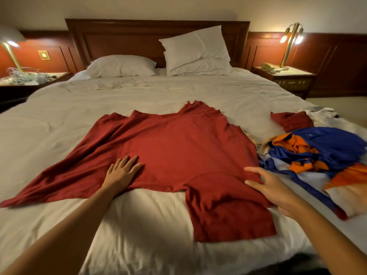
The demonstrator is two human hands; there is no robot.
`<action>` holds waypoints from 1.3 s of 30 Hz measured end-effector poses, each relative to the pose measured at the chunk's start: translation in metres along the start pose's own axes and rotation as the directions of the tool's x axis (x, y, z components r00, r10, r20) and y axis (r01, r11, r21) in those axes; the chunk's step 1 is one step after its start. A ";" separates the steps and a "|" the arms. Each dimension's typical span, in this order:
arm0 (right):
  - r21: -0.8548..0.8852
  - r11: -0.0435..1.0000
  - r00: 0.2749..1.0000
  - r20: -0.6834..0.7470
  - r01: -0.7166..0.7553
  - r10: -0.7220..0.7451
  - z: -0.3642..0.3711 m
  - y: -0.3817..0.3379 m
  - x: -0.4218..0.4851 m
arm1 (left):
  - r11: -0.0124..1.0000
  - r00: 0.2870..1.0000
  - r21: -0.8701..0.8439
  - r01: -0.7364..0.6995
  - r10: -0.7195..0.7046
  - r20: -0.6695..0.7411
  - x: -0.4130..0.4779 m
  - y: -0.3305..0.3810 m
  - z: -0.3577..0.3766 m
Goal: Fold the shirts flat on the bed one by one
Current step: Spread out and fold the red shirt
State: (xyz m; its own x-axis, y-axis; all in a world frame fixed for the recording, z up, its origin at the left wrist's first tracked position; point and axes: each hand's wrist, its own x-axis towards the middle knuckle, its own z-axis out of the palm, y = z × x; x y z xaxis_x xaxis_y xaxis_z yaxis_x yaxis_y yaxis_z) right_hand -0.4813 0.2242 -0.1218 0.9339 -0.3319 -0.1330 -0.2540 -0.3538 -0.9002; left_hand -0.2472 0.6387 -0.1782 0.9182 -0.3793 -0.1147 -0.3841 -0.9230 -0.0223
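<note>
- Folding has hardly begun, by my reading: the dark red cotton shirt [178, 147] lies opened out on the white-sheeted bed [59, 120], and I can see no fold made in it yet.
- The shirt sits mid-bed, neckline toward the person and hem toward the two white pillows [194, 50]. One sleeve runs far out to the left, and the other drops toward the near edge of the bed.
- The hem end is bunched and creased, so the step in hand looks like smoothing the cloth flat before the first fold.
- The left grip [122, 171] rests palm down on the shirt's body near the left sleeve. Its fingers are straight and slightly fanned and hold nothing. The forearm reaches in straight from the lower left.
- The right grip [276, 189] comes in from the lower right to the shirt's right edge, above the near sleeve. Its fingers are long and spread, with thumb and forefinger touching the cloth. Nothing looks pinched.
- A crumpled heap of blue, orange and white garments [317, 153] lies just beside the shirt on the right, unfolded. A second dark red piece of cloth [292, 120] lies beyond it.
- No folded stack shows anywhere on the bed, so nearly the whole task appears to remain.
</note>
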 end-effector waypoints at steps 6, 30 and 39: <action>-0.226 0.950 0.976 0.015 0.214 -0.217 0.019 -0.006 -0.039 | 0.999 0.999 -0.007 -0.042 0.042 -0.005 -0.012 0.000 -0.004; -0.726 0.454 0.857 0.439 0.516 -0.272 0.117 -0.061 -0.074 | 0.992 0.997 -0.104 -0.067 0.070 0.031 -0.039 -0.014 -0.004; -0.451 0.830 0.921 0.348 0.327 -0.174 0.102 -0.094 -0.025 | 0.990 0.997 -0.130 -0.058 0.065 0.045 -0.040 -0.012 -0.006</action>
State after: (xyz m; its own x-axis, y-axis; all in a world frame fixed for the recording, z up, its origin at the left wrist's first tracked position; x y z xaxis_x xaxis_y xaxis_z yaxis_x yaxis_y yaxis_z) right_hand -0.4553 0.3553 -0.0759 0.9920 0.0603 -0.1105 -0.0189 -0.7968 -0.6040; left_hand -0.2788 0.6642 -0.1678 0.8862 -0.4349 -0.1600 -0.4212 -0.8999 0.1132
